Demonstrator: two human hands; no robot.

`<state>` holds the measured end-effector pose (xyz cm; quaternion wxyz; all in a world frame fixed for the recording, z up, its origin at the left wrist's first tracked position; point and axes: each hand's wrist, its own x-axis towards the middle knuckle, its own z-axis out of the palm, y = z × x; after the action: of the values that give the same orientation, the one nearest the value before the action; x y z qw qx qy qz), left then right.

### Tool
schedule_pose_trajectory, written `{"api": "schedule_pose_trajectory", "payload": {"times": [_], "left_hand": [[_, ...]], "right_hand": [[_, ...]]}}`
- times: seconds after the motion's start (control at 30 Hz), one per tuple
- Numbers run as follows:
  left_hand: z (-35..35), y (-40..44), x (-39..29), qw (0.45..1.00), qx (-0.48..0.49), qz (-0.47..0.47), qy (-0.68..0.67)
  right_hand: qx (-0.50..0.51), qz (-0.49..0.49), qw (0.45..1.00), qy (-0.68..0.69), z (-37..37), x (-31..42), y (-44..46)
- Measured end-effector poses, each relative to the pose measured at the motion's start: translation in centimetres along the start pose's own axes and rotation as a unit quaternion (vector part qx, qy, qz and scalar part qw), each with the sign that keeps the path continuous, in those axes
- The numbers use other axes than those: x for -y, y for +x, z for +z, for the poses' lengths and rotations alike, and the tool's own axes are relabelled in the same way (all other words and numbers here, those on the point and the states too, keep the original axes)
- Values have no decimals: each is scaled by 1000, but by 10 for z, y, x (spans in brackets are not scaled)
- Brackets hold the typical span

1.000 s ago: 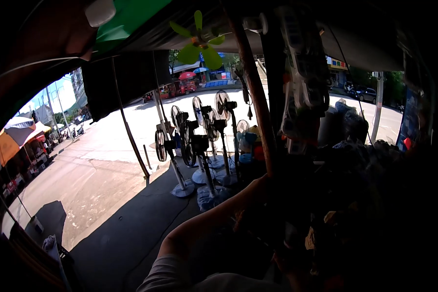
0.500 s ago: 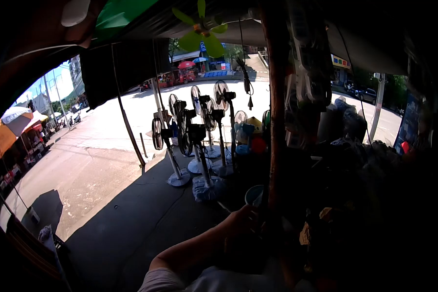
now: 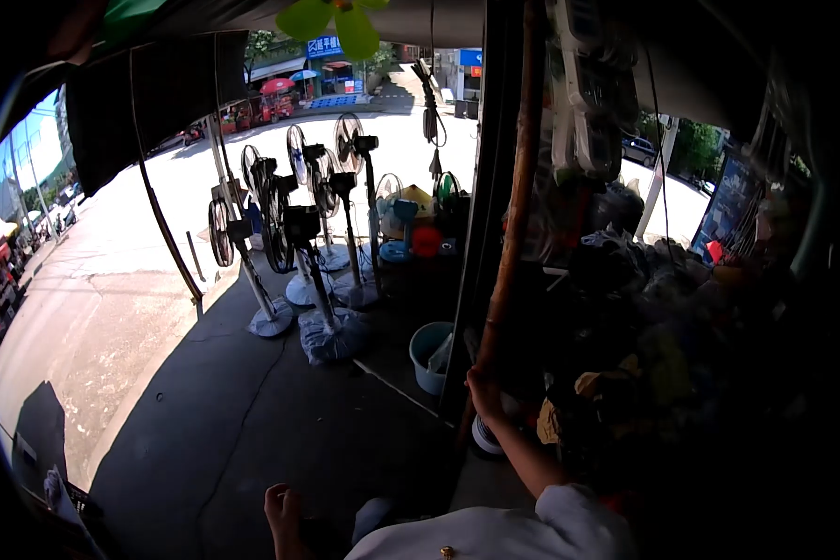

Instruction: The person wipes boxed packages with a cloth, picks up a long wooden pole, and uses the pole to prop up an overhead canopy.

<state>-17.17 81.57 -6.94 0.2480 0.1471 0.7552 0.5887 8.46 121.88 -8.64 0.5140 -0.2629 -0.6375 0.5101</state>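
Observation:
My right hand (image 3: 483, 392) is closed around the lower part of a long brown wooden pole (image 3: 516, 224). The pole stands nearly upright, leaning slightly, beside a dark post. Low in front of my body, my left hand (image 3: 284, 507) has its fingers curled in, and nothing shows in it. Just left of the post's foot sits a light blue bucket (image 3: 428, 365) with something pale inside. A round whitish object (image 3: 485, 437) lies on the floor below my right hand, partly hidden by the forearm.
Several standing fans (image 3: 301, 224) with wrapped bases are grouped on the shaded floor ahead. Packaged goods (image 3: 583, 93) hang at upper right. Dark piles of bagged items (image 3: 644, 271) fill the right side. A cord (image 3: 430, 121) dangles near the post, and a sunlit street lies beyond.
My left hand has drawn back from beside the pole to low in front of me. My right hand now grips the pole. The view has turned right and tilted down.

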Motion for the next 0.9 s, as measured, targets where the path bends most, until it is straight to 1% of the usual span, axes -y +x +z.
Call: {"api": "schedule_pose_trajectory", "payload": {"times": [0.03,0.07,0.1,0.13,0.2,0.23,0.27,0.3,0.37,0.4,0.43,0.47,0.5,0.53,0.6,0.67,0.73,0.8,0.83,0.9], "left_hand": [[-7,9,18,999,-14,40,-11],[-9,16,17,996,-27,80,-22],[-11,21,16,994,-41,100,-1],[-12,30,18,995,-33,99,2],[-20,53,23,989,0,132,-63],[-22,59,12,989,8,132,-57],[-22,64,-4,993,14,103,-49],[-24,72,-15,996,20,74,-40],[-33,95,-24,996,33,79,-40],[-37,105,-28,995,40,82,-43],[-39,111,-38,995,47,79,-39],[-40,116,-52,997,38,55,-49],[-43,122,-61,997,29,31,-59],[-46,130,-60,998,35,27,-53],[-51,149,-55,999,7,30,-43],[-51,159,-57,999,23,19,-41],[-44,161,-59,999,36,5,-39],[-28,164,-61,998,41,12,-53],[-21,163,-62,998,38,11,-50],[-3,161,-66,996,40,13,-76]], "right_hand": [[-32,34,999,-16,3,-7,4],[-66,67,995,-31,7,-16,9],[-107,66,990,-58,10,-25,16],[-114,69,989,-61,11,-39,25],[-196,38,974,-103,11,-63,39],[-194,36,975,-106,11,-57,43],[-214,11,968,-133,10,-64,45],[-221,7,963,-152,7,-75,47],[-228,7,957,-182,4,-78,48],[-238,9,959,-155,2,-79,44],[-272,-4,948,-165,3,-80,43],[-304,-18,936,-176,4,-75,42],[-291,56,936,-191,-2,-68,35],[-305,47,926,-219,-3,-63,31],[-300,76,920,-239,-4,-56,23],[-270,70,932,-229,0,-61,19],[-252,73,952,-158,4,-77,24],[-243,87,960,-107,18,-63,41],[-242,91,960,-105,19,-56,48],[-255,78,963,-38,15,-49,66]]}}
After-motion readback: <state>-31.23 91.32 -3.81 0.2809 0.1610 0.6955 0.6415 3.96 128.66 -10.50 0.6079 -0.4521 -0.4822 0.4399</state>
